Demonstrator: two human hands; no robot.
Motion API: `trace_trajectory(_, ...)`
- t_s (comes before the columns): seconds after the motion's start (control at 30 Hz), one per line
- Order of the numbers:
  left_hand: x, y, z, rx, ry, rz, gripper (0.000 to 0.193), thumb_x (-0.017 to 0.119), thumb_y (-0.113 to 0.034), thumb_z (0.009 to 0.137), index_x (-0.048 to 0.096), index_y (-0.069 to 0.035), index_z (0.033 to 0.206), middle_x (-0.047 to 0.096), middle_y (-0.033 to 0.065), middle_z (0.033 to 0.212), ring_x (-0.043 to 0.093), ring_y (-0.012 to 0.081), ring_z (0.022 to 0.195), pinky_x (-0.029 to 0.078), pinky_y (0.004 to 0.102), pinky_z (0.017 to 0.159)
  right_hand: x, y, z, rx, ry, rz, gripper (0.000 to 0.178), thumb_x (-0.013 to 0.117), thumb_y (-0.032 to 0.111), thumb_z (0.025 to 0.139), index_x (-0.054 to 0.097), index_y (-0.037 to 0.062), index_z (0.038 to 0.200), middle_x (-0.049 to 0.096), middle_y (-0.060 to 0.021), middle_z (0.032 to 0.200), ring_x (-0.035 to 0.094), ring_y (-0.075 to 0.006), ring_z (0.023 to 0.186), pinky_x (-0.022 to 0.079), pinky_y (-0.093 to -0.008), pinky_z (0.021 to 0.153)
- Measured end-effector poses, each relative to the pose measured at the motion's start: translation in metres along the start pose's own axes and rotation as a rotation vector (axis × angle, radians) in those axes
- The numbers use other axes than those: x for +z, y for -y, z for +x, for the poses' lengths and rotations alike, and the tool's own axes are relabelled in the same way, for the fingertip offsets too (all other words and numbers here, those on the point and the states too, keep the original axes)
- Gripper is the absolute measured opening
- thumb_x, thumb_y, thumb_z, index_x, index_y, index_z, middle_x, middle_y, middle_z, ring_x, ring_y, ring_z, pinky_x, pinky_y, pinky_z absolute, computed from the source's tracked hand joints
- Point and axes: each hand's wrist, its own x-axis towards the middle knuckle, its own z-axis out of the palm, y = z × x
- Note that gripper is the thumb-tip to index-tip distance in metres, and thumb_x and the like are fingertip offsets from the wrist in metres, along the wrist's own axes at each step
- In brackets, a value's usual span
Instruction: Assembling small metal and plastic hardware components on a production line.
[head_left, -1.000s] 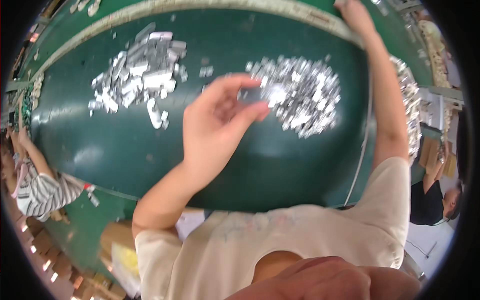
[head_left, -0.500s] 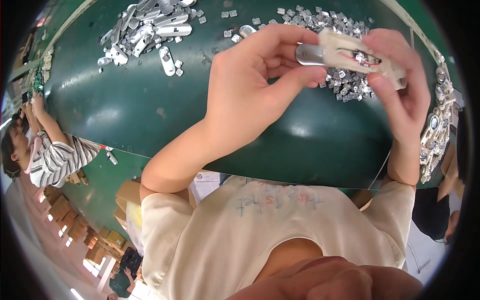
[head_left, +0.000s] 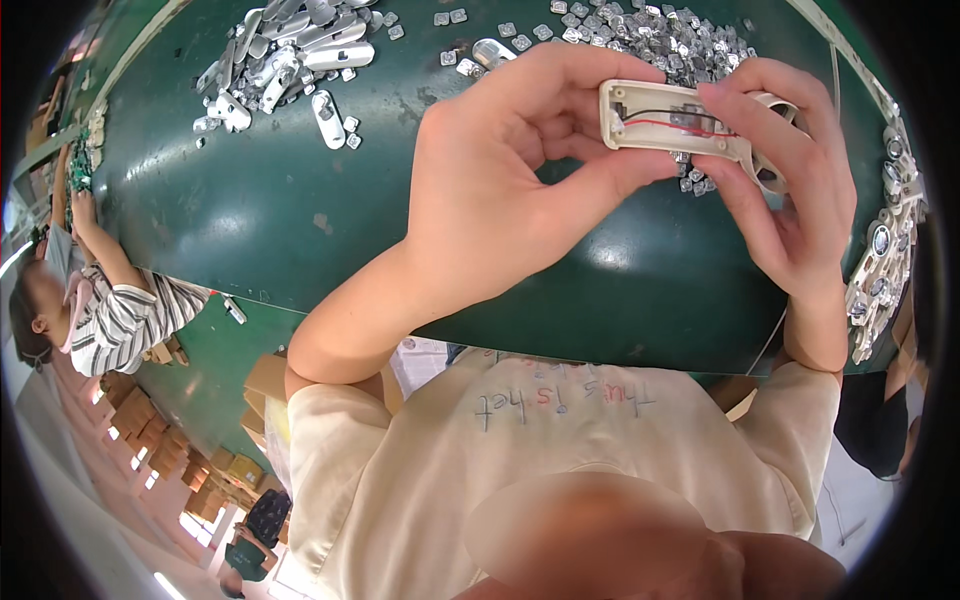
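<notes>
Left hand point(head_left: 500, 170) and right hand point(head_left: 790, 150) each pinching an open cream casing point(head_left: 640, 140) above the table point(head_left: 560, 310), near small metal pieces point(head_left: 690, 50); the exposed red wire point(head_left: 680, 127) could pull loose if caught or tugged.

1. My left hand point(head_left: 500, 180) holds an open, cream plastic housing point(head_left: 650, 120), thumb below, finger above.
2. My right hand point(head_left: 795, 170) grips the same housing toward its ring-shaped right end.
3. A red wire point(head_left: 665, 128) and a black wire run inside it.
4. Behind, small silver squares point(head_left: 660, 40) cover part of a green table point(head_left: 250, 230).
5. Farther left lie long, rounded metal plates point(head_left: 300, 45) in a heap.
</notes>
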Motion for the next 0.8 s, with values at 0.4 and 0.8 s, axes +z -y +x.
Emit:
trace_trajectory(0.4,0.008,0.001,-0.003,0.039,-0.145,0.091,0.016,0.057,0.006,0.082,0.052,0.002,0.096,0.061,0.0064,0.085,0.06,0.009,0.077,0.049,0.0199,0.068,0.015,0.005,-0.015,0.43,0.017,0.587,0.038,0.062,-0.006,0.074,0.047,-0.005,0.109,0.051,-0.0124,0.106,0.051,-0.017,0.09,0.04,-0.0254,0.079)
trace_trajectory(0.8,-0.015,0.017,0.006,0.604,-0.184,0.77,0.021,0.063,0.006,0.075,0.05,0.001,0.09,0.052,0.0042,0.084,0.045,0.0128,0.071,0.039,0.0235,0.066,0.021,-0.009,0.005,-0.012,-0.056,0.191,0.026,0.063,-0.006,0.073,0.052,-0.0028,0.096,0.055,-0.0136,0.094,0.054,-0.0178,0.078,0.044,-0.0263,0.069)
